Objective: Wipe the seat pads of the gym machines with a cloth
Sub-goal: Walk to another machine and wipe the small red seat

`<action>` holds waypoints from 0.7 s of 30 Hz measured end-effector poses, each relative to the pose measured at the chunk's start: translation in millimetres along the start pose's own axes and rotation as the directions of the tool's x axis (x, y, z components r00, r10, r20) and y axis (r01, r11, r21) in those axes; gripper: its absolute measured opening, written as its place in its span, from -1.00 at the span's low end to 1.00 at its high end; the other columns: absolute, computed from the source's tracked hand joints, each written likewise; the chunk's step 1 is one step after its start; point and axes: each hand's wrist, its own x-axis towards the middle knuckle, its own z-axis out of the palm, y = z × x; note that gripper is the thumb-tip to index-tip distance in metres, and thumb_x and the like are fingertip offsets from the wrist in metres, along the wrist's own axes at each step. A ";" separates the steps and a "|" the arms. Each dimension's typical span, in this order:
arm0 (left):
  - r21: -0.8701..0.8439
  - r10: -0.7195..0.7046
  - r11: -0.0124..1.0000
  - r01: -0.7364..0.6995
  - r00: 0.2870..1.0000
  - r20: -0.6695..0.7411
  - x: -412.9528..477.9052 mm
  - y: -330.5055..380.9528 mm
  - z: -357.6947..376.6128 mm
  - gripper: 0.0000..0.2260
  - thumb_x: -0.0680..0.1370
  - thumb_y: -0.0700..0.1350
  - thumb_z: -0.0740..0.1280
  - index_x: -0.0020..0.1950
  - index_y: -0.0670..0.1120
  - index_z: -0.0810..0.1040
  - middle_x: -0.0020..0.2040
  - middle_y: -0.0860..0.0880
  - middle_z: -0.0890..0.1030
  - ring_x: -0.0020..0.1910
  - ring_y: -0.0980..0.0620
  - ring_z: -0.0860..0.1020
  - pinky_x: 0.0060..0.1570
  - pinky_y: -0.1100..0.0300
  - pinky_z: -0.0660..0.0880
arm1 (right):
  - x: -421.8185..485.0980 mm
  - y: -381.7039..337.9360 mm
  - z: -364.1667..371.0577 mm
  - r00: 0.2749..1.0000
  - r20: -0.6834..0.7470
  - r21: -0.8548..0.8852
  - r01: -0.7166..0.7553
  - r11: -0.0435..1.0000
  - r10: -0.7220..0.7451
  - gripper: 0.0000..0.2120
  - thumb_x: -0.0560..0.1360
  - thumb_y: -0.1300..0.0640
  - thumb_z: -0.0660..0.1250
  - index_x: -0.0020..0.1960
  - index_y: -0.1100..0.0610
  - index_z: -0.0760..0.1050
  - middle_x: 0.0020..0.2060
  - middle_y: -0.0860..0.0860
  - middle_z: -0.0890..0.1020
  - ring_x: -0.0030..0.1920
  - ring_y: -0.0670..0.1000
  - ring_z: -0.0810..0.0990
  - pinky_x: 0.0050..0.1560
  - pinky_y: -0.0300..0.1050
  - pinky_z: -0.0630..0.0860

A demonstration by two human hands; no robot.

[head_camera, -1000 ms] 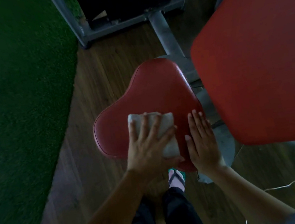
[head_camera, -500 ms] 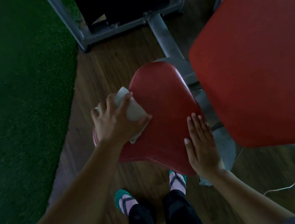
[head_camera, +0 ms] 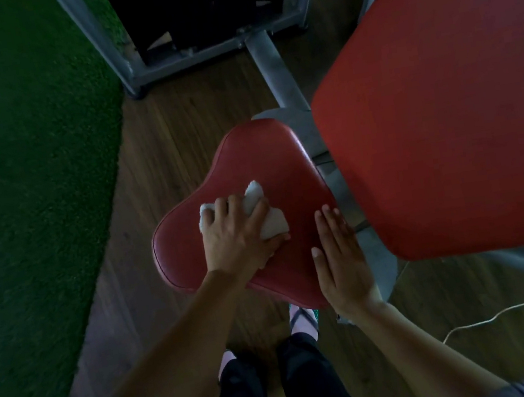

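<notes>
Seat pad (head_camera: 269,163) centre frame, long axis 12-to-6 (narrow end at 12). Left hand (head_camera: 235,235) clamped on white cloth (head_camera: 272,223) at mid-pad — unwiped stretch toward 12. Right hand (head_camera: 340,261) flat, fingers spread, holding nothing, at 4.

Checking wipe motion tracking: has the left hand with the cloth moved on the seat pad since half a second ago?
Yes. The left hand and cloth slid from the seat pad's left edge back toward its middle, nearer the resting right hand.
</notes>
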 end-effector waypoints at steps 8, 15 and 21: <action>-0.146 -0.444 0.872 0.466 0.881 0.162 -30.1 6.8 -67.7 -0.31 0.24 0.42 0.38 0.24 0.05 0.52 -0.01 -0.12 0.57 -0.03 -0.17 0.54 -0.07 -0.01 0.42 | 3.2 -38.6 -47.5 0.996 0.074 0.010 0.053 0.999 -0.054 -0.50 0.59 0.02 0.03 0.48 0.20 0.26 0.47 0.13 0.29 0.50 0.12 0.15 0.42 0.21 0.24; -0.173 -0.768 0.595 0.784 0.619 0.165 -80.9 -11.4 -167.3 -0.35 0.29 0.42 0.34 0.28 0.13 0.46 0.08 -0.09 0.53 0.08 -0.13 0.49 0.02 0.02 0.39 | 16.3 -143.6 -100.6 0.928 0.220 -0.062 0.320 0.945 -0.300 -0.48 0.60 -0.03 -0.05 0.48 0.17 0.23 0.48 0.14 0.26 0.51 0.11 0.14 0.49 0.00 0.04; -0.286 -0.935 0.319 0.903 0.350 0.062 -157.8 -50.1 -256.7 -0.42 0.32 0.41 0.33 0.26 0.18 0.45 0.06 -0.04 0.51 0.06 -0.11 0.47 0.05 0.00 0.39 | 1.3 -265.0 -118.4 0.761 0.375 -0.028 0.580 0.814 -0.529 -0.43 0.58 -0.12 -0.13 0.49 0.11 0.20 0.49 0.12 0.24 0.50 0.10 0.13 0.47 0.03 0.11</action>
